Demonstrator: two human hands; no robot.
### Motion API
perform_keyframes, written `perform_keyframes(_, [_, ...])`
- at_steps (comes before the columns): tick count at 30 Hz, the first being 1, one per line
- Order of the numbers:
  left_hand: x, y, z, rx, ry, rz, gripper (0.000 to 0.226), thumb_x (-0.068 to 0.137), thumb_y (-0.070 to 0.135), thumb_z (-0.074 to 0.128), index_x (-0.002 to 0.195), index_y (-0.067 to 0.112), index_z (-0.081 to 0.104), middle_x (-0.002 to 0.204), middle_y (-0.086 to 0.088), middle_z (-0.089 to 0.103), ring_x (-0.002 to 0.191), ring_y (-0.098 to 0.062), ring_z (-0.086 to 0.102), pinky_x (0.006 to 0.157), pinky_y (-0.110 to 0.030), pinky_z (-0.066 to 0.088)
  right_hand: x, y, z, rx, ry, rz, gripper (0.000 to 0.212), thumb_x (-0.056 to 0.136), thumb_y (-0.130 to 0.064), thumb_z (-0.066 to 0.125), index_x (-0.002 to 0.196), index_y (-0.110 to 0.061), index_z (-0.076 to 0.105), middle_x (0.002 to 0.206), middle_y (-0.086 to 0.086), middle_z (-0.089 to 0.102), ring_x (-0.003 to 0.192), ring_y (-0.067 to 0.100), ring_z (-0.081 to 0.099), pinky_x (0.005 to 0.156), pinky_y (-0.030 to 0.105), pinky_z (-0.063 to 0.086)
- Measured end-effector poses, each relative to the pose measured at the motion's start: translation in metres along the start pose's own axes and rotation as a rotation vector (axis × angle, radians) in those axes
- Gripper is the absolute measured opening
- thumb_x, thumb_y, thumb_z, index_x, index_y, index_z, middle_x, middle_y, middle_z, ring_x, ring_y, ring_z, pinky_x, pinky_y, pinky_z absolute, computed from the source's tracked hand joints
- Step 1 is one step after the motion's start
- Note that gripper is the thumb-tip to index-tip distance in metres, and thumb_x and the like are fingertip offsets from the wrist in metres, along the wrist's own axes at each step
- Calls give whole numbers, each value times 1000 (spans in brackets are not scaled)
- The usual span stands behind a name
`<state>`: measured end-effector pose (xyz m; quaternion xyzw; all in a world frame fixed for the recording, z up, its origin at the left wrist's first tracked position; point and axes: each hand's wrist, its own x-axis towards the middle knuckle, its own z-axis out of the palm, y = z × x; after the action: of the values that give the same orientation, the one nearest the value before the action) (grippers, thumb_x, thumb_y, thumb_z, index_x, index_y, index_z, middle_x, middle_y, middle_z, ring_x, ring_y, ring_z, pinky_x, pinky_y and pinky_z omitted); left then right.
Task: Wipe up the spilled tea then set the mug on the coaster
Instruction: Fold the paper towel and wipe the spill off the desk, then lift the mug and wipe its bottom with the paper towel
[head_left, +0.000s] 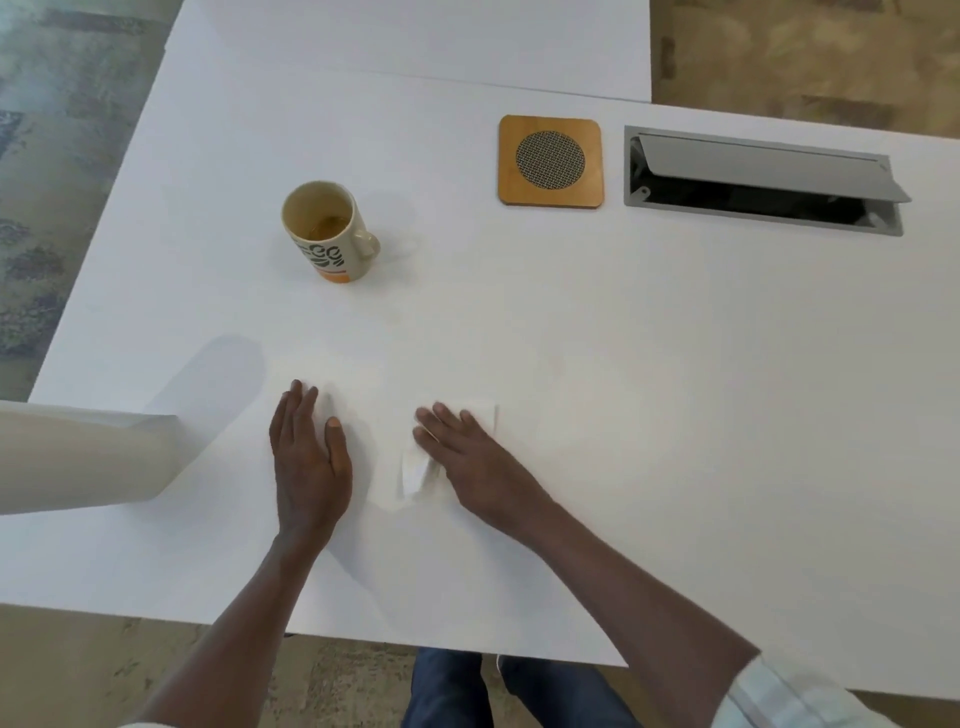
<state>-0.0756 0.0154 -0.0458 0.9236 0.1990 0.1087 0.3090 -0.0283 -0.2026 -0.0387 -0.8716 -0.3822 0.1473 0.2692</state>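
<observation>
A cream mug (326, 234) with a dark pattern and an orange base stands upright left of centre, a little tea in its bottom, handle to the right. The square wooden coaster (551, 161) with a round mesh centre lies farther back to the right, bare. My right hand (467, 457) lies flat with spread fingers on a white paper napkin (415, 470), pressing it on the white table (675, 389). Just left of the napkin rests my left hand (309, 457), flat on the table and holding nothing. No tea puddle is discernible on the white surface.
A grey cable hatch (763, 182) with its lid propped open is set in the table right of the coaster. A beige chair back or similar rounded object (78, 457) overlaps the table's left edge. The near edge runs just under my forearms.
</observation>
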Motion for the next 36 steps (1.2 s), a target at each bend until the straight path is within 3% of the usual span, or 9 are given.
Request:
perform_keyframes(4, [26, 43, 14, -99, 71, -7, 39, 99, 12, 54, 136, 1, 50, 140, -20, 51, 132, -35, 46, 115, -21, 28, -44, 20, -20, -1, 45, 88, 63, 83, 16, 41, 143, -1, 43, 155, 17, 33, 146, 36, 24, 121, 46, 16])
perform_keyframes(8, [64, 85, 27, -225, 81, -61, 36, 98, 18, 57, 132, 6, 54, 128, -15, 55, 118, -30, 56, 97, -50, 50, -38, 46, -45, 30, 128, 256, 64, 81, 20, 41, 142, 0, 44, 154, 23, 30, 145, 41, 23, 120, 48, 15])
perform_keyframes(12, [95, 113, 35, -328, 107, -227, 37, 96, 25, 58, 130, 11, 57, 124, -11, 57, 108, -23, 59, 90, -41, 51, 11, 62, -54, 79, 214, 363, 58, 90, 18, 37, 144, -3, 42, 157, 19, 25, 149, 34, 18, 124, 45, 9])
perform_keyframes(15, [110, 124, 39, -386, 109, -353, 36, 97, 27, 57, 130, 12, 57, 125, -11, 58, 107, -23, 62, 83, -22, 42, 50, 52, -45, 100, 206, 310, 58, 91, 16, 35, 145, -3, 39, 158, 20, 22, 150, 34, 14, 122, 38, -1])
perform_keyframes(21, [131, 132, 42, -462, 108, -530, 40, 97, 32, 58, 133, 15, 56, 128, -12, 60, 102, -21, 63, 74, -9, 31, 60, 0, -9, 154, -4, 54, 55, 92, 13, 34, 146, -2, 37, 158, 21, 19, 150, 35, 8, 122, 37, -6])
perform_keyframes(25, [140, 141, 43, -507, 120, -591, 43, 97, 34, 57, 137, 18, 53, 128, -13, 59, 101, -15, 55, 83, -20, 34, 18, -19, -2, 235, -86, -17, 58, 92, 15, 34, 144, -7, 44, 160, 9, 25, 151, 20, 13, 124, 31, 2])
perform_keyframes(29, [152, 144, 47, -576, 129, -618, 38, 98, 36, 55, 130, 17, 58, 123, -9, 65, 118, -22, 57, 88, -24, 36, -14, -20, -20, 482, -74, 136, 52, 95, 9, 39, 137, -17, 56, 152, -3, 41, 144, 3, 30, 120, 22, 20])
perform_keyframes(34, [168, 146, 51, -726, 164, -703, 40, 97, 47, 51, 87, 10, 63, 81, 2, 61, 89, -24, 57, 95, -41, 51, -13, -5, -52, 620, 286, 319, 45, 87, 17, 47, 116, -8, 71, 126, 0, 66, 121, 3, 58, 107, 20, 41])
perform_keyframes(36, [169, 147, 51, -825, 190, -723, 36, 97, 47, 52, 81, 19, 67, 88, -6, 67, 91, -30, 60, 99, -49, 52, -6, 5, -65, 597, 405, 391, 43, 86, 15, 49, 112, -9, 73, 118, -6, 69, 112, -3, 61, 99, 14, 44])
